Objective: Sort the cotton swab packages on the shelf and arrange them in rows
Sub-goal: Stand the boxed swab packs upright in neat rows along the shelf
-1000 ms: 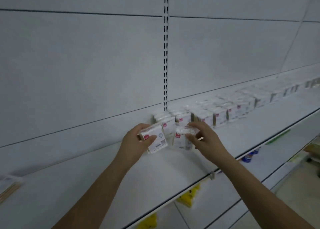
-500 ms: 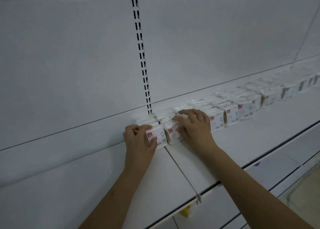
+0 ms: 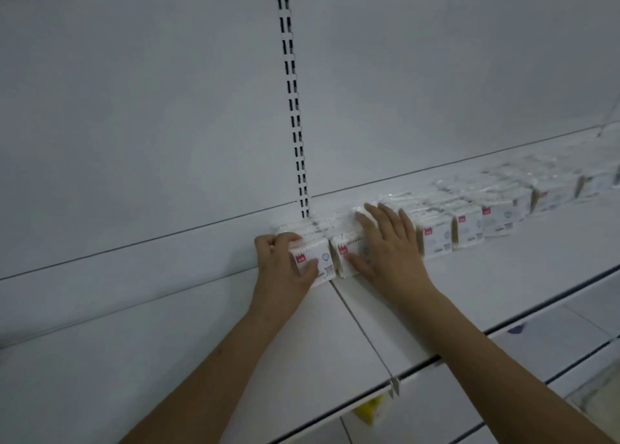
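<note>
Small white cotton swab packages with red labels stand in a row (image 3: 466,229) along the back of the white shelf (image 3: 208,336). My left hand (image 3: 285,265) grips the leftmost package (image 3: 320,262), fingers over its top and thumb on its front face. My right hand (image 3: 391,242) lies spread over the package beside it (image 3: 345,254), thumb pressed on the front and fingers reaching across the tops of the packages behind. Both packages stand upright on the shelf, touching each other, at the left end of the row.
A slotted upright (image 3: 295,108) runs down the white back panel just above the hands. The row of packages continues to the far right (image 3: 563,185). A seam (image 3: 362,329) splits the shelf boards. Lower shelves (image 3: 553,336) and a yellow item (image 3: 369,410) show below.
Both hands moved from mid-air to the shelf and set their two packages at the left end of the row. Over the last half second they barely shifted.
</note>
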`<state>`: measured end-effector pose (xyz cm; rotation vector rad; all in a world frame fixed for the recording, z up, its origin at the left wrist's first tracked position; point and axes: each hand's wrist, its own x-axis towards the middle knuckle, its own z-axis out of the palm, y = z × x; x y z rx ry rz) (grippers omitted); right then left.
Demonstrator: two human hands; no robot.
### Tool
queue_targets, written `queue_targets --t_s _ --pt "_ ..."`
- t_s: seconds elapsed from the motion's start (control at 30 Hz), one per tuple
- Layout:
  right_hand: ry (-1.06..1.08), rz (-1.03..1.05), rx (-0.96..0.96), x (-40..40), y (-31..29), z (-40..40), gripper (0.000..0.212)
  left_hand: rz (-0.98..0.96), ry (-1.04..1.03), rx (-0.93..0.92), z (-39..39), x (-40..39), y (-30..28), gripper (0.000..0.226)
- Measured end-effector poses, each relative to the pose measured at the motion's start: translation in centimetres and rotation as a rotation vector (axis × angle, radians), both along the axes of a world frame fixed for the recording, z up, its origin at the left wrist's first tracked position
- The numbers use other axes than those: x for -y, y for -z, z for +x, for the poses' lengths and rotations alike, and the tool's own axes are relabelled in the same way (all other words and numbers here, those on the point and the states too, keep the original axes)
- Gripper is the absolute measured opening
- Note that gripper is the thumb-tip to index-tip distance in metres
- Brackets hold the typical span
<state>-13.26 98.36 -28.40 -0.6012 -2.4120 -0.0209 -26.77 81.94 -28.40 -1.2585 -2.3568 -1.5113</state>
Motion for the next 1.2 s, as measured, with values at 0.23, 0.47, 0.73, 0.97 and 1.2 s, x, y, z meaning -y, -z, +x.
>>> queue_targets --t_s 0.23,0.47,0.73,0.97,1.2 --pt "-0.360 -0.174 -0.174 11.9 -5.0 -5.6 0.063 -0.087 -0.052 0.063 -6.3 10.4 -6.2 0.027" --pt "-0.795 -0.322 0.044 29.1 -3.4 -13.8 0.058 -0.100 -0.529 -0.039 -12.8 34.9 -6.9 0.010" --pt "-0.975 -0.206 0.224 47.4 -1.1 -20.6 0.063 -0.382 -0.864 0.027 -14.7 58.9 -3.5 0.021" --pt "-0.791 -0.074 0.210 57.0 0.4 -25.6 0.069 -0.574 -0.785 0.153 -16.2 65.5 0.7 0.063" --pt "-0.605 -0.034 0.150 58.7 1.5 -29.0 0.052 -0.003 -0.782 0.238 -17.4 64.8 0.0 0.021"
